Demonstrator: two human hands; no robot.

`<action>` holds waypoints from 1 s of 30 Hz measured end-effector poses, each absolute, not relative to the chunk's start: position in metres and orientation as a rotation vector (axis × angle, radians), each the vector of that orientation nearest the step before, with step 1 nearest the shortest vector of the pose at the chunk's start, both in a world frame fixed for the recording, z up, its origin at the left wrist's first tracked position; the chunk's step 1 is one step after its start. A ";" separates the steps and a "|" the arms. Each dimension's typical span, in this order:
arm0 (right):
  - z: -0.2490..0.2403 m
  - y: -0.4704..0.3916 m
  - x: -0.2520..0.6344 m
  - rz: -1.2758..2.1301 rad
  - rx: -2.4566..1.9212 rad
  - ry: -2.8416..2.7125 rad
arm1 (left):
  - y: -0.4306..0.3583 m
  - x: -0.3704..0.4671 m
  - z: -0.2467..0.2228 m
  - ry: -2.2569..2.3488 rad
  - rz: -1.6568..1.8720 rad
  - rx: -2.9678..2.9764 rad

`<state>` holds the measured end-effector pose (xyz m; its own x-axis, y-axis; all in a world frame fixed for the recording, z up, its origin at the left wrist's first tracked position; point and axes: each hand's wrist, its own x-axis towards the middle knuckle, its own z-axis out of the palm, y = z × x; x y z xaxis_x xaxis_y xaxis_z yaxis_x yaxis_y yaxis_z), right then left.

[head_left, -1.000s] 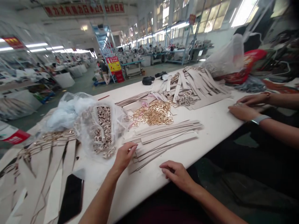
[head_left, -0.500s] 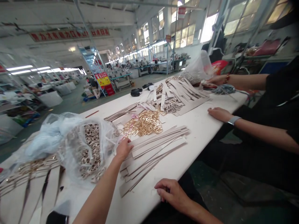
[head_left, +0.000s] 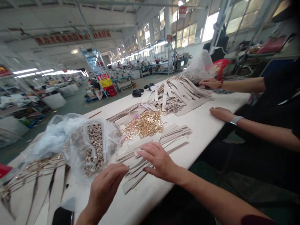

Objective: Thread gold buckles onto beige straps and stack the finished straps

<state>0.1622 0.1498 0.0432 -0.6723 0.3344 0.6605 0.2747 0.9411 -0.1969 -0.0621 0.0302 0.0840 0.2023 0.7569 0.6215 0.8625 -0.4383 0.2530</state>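
My left hand (head_left: 106, 186) is raised at the near ends of the grey strips, its fingers together; whether it pinches anything is hidden. My right hand (head_left: 161, 161) reaches over the flat grey strips (head_left: 175, 142), fingers spread, with nothing visible in it. Beyond the strips lies a pile of gold metal buckles (head_left: 148, 123). A clear plastic bag (head_left: 109, 140) full of small beige loops (head_left: 93, 150) stands to the left of the strips.
Strips with gold buckles (head_left: 32, 184) lie at the left by a black object (head_left: 62, 215). Farther back is a heap of strips (head_left: 182, 90) on the white table (head_left: 201, 125). Another person's hands (head_left: 221, 114) rest at the right edge and beside the heap.
My right hand has moved from the table's edge up over the strips and opened. My left hand has drawn back toward me from the strips beside the buckles. The other person's far hand has shifted left.
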 end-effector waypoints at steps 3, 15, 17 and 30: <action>0.066 0.146 0.157 0.003 -0.389 -2.521 | -0.004 -0.065 0.088 -1.442 -1.018 -2.298; 0.004 0.080 0.164 2.563 -0.603 -1.600 | -0.011 -0.018 0.021 -1.835 -1.719 -2.422; -0.015 0.078 0.153 2.596 -0.635 -1.447 | -0.011 -0.017 0.006 -2.129 -2.090 -2.296; -0.040 0.068 0.133 2.591 -0.670 -1.622 | -0.015 -0.016 -0.032 -2.616 -2.974 -1.482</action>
<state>0.1329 0.0677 -0.0398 -0.9082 0.2325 -0.3480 0.2115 -0.4626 -0.8610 -0.0159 -0.0152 -0.0318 -0.2850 0.9402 -0.1866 -0.3051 0.0956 0.9475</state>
